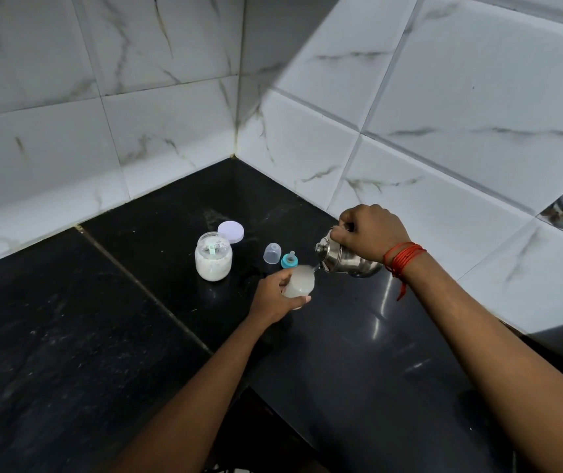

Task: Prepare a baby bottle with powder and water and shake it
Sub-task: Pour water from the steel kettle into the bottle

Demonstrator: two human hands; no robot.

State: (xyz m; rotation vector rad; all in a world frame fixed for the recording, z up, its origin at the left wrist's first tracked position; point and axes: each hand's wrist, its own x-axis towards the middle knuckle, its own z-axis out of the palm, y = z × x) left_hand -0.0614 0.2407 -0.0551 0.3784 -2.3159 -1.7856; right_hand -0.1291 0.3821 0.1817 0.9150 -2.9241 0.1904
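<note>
Currently mid-pour; left hand (275, 295) wraps around the baby bottle (298, 283), fingers closed on its body, bottle held just above the black counter (102, 319) w/ its open mouth up and tilted a bit toward the right; contents look cloudy white; right hand (370, 232) is clenched on the top handle of a small steel kettle (348, 259), kettle tipped left so its spout sits right at the bottle's rim; can't tell if liquid is flowing, too small to see; red thread band (404, 261) on the right wrist, loose end hanging down; bottle's teal ring w/ nipple (289, 260) stands on the counter just behind the bottle, apart from it; clear dome cap (272, 253) stands just left of the nipple ring, not touching as far as I can see; powder jar (213, 257) further left, open, roughly half full of white powder, something small and pale inside near the top, prob. a scoop but unclear; its white lid (231, 231) lies flat just behind the jar to the right, jar overlapping its edge in view; marble-look wall tiles (170, 97) meet in the corner behind; counter is glossy w/ light reflections near the right arm.
</note>
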